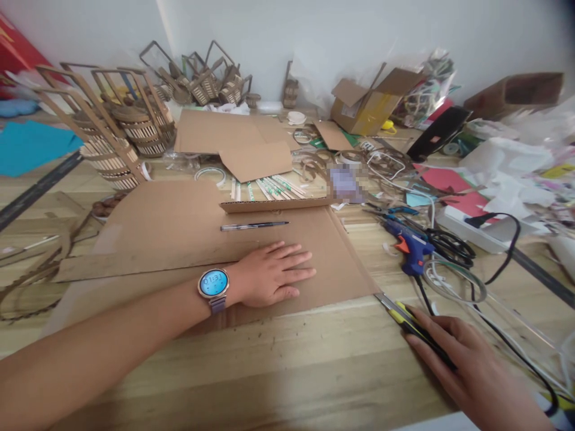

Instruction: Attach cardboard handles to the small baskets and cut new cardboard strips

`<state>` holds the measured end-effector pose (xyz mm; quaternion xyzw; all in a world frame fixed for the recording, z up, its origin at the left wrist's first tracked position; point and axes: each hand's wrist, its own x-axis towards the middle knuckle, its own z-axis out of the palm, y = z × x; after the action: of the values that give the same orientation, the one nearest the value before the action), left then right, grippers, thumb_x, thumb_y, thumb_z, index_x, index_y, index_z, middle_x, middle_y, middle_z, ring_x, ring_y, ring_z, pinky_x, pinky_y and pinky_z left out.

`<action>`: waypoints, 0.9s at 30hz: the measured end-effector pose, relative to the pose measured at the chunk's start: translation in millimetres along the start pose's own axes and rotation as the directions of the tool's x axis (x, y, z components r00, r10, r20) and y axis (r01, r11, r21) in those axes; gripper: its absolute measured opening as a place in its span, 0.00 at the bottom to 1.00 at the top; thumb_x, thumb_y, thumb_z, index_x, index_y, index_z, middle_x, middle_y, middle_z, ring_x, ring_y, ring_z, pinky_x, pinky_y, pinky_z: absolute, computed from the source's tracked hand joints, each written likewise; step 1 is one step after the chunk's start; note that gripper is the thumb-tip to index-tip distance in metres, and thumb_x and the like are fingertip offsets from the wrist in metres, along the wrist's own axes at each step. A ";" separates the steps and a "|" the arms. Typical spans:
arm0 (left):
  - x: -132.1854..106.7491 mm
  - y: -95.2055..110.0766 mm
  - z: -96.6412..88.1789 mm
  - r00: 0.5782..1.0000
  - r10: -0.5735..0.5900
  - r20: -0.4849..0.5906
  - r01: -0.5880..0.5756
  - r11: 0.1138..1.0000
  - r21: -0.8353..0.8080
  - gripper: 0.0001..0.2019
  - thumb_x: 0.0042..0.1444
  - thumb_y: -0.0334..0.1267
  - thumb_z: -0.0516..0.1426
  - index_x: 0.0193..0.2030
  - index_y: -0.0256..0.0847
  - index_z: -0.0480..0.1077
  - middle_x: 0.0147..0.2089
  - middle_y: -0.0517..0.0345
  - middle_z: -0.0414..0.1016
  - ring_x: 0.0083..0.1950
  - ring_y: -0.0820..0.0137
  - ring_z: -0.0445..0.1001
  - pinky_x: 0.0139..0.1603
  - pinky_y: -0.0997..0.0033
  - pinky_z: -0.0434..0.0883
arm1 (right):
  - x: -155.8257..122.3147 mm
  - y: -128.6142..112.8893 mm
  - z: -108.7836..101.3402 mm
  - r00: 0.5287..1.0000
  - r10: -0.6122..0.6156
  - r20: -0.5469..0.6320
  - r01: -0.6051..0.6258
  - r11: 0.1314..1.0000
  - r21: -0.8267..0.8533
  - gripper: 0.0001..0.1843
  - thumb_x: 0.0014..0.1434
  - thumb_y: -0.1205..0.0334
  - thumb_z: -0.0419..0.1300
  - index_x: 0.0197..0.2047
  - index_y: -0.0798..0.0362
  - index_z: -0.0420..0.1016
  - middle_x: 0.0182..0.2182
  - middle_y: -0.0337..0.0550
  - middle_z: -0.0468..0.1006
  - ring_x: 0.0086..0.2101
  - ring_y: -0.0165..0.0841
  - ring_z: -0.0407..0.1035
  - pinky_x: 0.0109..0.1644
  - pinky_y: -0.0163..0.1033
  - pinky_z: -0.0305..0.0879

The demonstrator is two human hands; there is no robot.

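Observation:
My left hand [269, 274] lies flat, fingers spread, on a large brown cardboard sheet [179, 236] on the wooden table; a watch with a blue face [213, 283] sits on that wrist. My right hand [467, 359] is closed on a yellow and black utility knife [406, 317], whose blade tip touches the sheet's lower right corner. A black pen [254, 225] rests on the cardboard above my left hand, below a narrow cardboard strip [274, 205].
A blue glue gun [408, 245] with black cable, scissors [449, 245] and wire loops lie right of the sheet. Cardboard baskets [121, 134] stand at the back left, an open box [371, 102] at the back, loose cardboard pieces [238, 140] and paper scraps around.

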<state>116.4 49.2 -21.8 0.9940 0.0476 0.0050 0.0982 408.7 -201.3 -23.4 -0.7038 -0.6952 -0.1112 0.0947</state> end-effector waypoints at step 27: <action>8.0 3.0 2.0 0.999 -0.035 -0.028 0.036 0.999 0.016 0.26 0.70 0.51 0.42 0.71 0.47 0.53 0.75 0.56 0.47 0.75 0.58 0.44 0.73 0.50 0.46 | 2.1 -20.3 9.1 0.992 0.124 0.036 -0.126 0.990 0.061 0.29 0.66 0.43 0.47 0.55 0.55 0.75 0.38 0.52 0.77 0.39 0.42 0.74 0.42 0.46 0.75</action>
<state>124.6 46.6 -23.1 0.9936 0.0666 0.0167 0.0895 388.6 -196.3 -31.9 -0.7443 -0.6544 -0.0718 0.1123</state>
